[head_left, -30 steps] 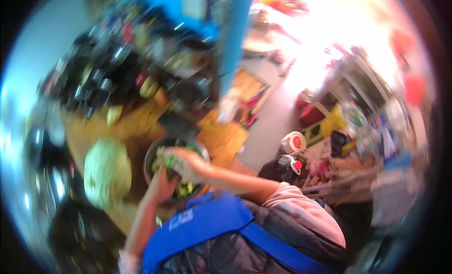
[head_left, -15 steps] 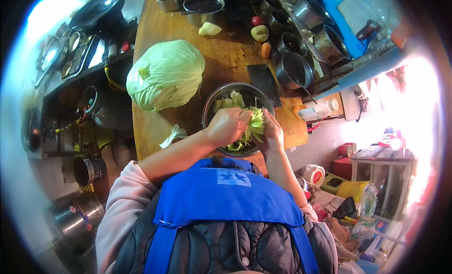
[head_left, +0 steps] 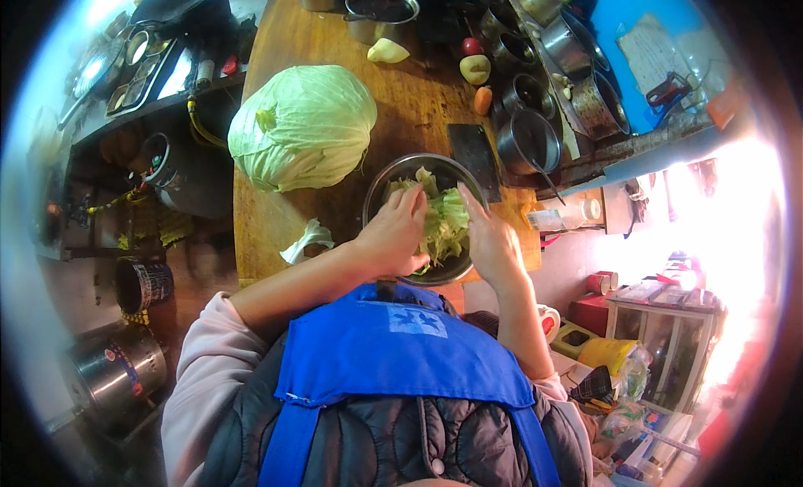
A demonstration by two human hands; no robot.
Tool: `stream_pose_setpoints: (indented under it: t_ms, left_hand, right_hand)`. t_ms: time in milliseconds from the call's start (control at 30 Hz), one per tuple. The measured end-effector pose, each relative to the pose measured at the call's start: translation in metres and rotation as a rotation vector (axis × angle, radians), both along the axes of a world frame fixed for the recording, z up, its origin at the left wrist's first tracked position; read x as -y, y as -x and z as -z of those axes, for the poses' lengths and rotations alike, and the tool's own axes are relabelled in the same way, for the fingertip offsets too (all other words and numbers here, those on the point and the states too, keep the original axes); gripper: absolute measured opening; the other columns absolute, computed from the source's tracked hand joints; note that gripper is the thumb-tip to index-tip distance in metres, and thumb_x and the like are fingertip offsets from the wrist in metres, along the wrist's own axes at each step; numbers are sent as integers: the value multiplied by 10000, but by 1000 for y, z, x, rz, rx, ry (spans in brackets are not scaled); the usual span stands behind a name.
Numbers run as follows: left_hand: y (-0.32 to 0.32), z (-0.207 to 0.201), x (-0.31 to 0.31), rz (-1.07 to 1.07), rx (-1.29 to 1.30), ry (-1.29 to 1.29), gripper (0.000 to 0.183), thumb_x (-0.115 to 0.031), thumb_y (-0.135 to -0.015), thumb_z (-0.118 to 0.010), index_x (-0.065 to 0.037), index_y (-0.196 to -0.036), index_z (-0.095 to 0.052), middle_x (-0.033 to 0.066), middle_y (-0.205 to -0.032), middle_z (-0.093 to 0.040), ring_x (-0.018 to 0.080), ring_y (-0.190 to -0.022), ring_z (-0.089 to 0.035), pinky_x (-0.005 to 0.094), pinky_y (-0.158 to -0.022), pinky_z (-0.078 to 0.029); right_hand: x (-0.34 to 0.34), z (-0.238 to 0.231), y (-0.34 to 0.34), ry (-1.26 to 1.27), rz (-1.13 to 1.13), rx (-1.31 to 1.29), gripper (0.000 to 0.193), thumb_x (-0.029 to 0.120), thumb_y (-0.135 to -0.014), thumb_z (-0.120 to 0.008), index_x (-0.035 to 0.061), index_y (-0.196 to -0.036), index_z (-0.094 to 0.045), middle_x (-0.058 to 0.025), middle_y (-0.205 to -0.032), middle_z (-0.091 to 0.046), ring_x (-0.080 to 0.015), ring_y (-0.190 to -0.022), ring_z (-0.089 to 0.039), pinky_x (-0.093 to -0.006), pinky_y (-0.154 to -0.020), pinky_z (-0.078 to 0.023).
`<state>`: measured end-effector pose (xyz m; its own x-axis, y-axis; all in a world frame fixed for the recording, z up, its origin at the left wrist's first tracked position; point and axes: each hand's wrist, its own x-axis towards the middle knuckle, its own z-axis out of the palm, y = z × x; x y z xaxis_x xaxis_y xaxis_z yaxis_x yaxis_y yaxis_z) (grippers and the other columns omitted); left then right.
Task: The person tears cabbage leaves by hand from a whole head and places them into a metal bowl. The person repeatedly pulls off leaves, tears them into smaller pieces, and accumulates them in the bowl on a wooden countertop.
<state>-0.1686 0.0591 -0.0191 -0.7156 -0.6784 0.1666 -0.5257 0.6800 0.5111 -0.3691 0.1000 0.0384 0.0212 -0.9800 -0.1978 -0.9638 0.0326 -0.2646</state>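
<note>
A round metal bowl (head_left: pixel 373 191) stands near the table's front edge with torn pale-green leaves (head_left: pixel 449 222) in it. My left hand (head_left: pixel 391 234) is over the bowl's left side, its fingers stretched out beside the leaves. On the other side, my right hand (head_left: pixel 495 243) lies along the right rim with straight fingers. Both hands are open and face each other across the leaves; whether they press on them is hard to make out. Left of the bowl sits a large whole pale-green cabbage (head_left: pixel 303 129). A loose leaf piece (head_left: pixel 308 240) lies in front of it.
Beyond the bowl lies a dark flat rectangular object (head_left: pixel 474 159). Farther along the wooden table (head_left: pixel 418 94) are a pale peeled piece (head_left: pixel 387 51), a cut round vegetable (head_left: pixel 474 69), a carrot piece (head_left: pixel 483 100) and several pots, including a long-handled pot (head_left: pixel 529 141).
My hands have moved apart and opened; the leaves held between them are now down in the bowl. The view has shifted slightly.
</note>
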Motion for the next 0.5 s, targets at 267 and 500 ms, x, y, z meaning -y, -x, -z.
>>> stream_pose_setpoints:
  t_ms: [267,500]
  left_hand:
    - [-94,-32,8,-248,-458,176,359,-26,-775,-678,24,-1128,-641,160,-1204,-600,361,-1088,-574,427,-956,-463]
    - [-178,-15,42,-628,-268,280,731,-134,-766,-763,35,-1391,-423,233,-1377,-457,404,-1257,-454,471,-1050,-392]
  right_hand:
    - [45,-31,-18,215,-187,-56,406,242,-833,-720,55,-1177,-613,-111,-1099,-646,-352,-967,-650,-419,-798,-538]
    - [125,1,-170,608,-512,324,418,309,-771,-791,49,-1066,-647,-121,-1170,-605,-329,-1095,-562,-425,-919,-479]
